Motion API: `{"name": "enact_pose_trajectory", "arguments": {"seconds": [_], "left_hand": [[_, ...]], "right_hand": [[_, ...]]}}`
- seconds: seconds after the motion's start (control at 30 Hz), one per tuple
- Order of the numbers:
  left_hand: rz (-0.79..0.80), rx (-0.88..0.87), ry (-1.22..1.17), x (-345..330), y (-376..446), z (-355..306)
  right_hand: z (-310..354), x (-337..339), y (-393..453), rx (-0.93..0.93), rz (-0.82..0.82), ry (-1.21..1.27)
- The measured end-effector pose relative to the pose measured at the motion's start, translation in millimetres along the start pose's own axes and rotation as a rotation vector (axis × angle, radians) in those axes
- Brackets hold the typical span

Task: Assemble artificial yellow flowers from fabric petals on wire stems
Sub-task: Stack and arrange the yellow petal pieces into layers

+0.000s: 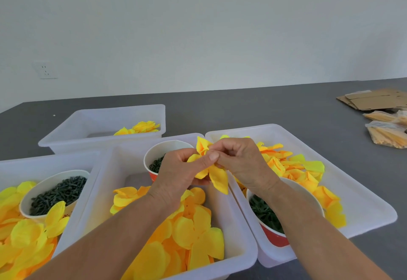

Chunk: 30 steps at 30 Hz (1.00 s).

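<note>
Both hands meet above the middle white plastic tray [240, 231], and together they hold a half-made yellow fabric flower [214, 173]. The left hand [178, 176] grasps the flower from below and from the side, with the thumb pressed on the petals. The right hand [242, 163] pinches the upper part of the flower with the fingertips [213, 155]; its other fingers are curled. If a wire stem is inside the flower, I cannot tell, because the hands hide it. In the middle tray lie many loose yellow fabric petals [187, 231] and a paper cup with small dark green parts [157, 163]. The right white tray [363, 193] holds folded yellow-orange petal pieces [293, 169] and a red paper cup with dark green parts [264, 212], partly under the right forearm. The left white tray [26, 163] has more yellow petals and a third cup of dark green pieces [57, 193]. A far white tray [97, 125] contains a few finished yellow flowers [141, 127]. On the grey table [264, 108] at right are flat brown cardboard [372, 101] and clear plastic bags of yellow material [387, 133].
</note>
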<state>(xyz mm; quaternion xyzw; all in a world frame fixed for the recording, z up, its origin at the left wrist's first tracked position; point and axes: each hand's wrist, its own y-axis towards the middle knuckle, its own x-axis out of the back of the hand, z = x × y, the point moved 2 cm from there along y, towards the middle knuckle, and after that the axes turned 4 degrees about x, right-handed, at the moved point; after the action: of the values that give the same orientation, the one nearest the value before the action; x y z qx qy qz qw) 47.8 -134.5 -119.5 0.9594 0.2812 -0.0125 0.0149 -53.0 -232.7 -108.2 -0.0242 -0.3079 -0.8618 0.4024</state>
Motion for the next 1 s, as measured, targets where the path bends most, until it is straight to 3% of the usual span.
{"name": "enact_pose_trajectory", "arguments": {"seconds": [0.1,0.23,0.47,0.63,0.83,1.0], "left_hand": [[0.034,0.094,-0.064,3.8,1.4,-0.2],[0.023,0.089,-0.070,2.9,1.3,-0.2],[-0.065,-0.115,0.180,2.3,1.1,-4.3],[-0.300,-0.241,0.379,0.2,5.4,-4.2],[-0.421,-0.527,0.771,-4.7,-1.5,-9.1],[-0.491,-0.591,0.825,-6.3,-2.5,-10.9]], "right_hand": [[3.0,-1.0,-1.3,0.039,0.049,-0.045],[2.3,0.8,-0.5,0.007,-0.035,-0.071],[1.9,1.5,-0.2,-0.009,-0.106,-0.103],[3.2,-2.6,-2.3,0.055,-0.148,-0.163],[0.1,-9.4,-3.3,0.102,-0.126,-0.277],[3.1,-9.3,-2.6,0.211,-0.178,-0.484]]}}
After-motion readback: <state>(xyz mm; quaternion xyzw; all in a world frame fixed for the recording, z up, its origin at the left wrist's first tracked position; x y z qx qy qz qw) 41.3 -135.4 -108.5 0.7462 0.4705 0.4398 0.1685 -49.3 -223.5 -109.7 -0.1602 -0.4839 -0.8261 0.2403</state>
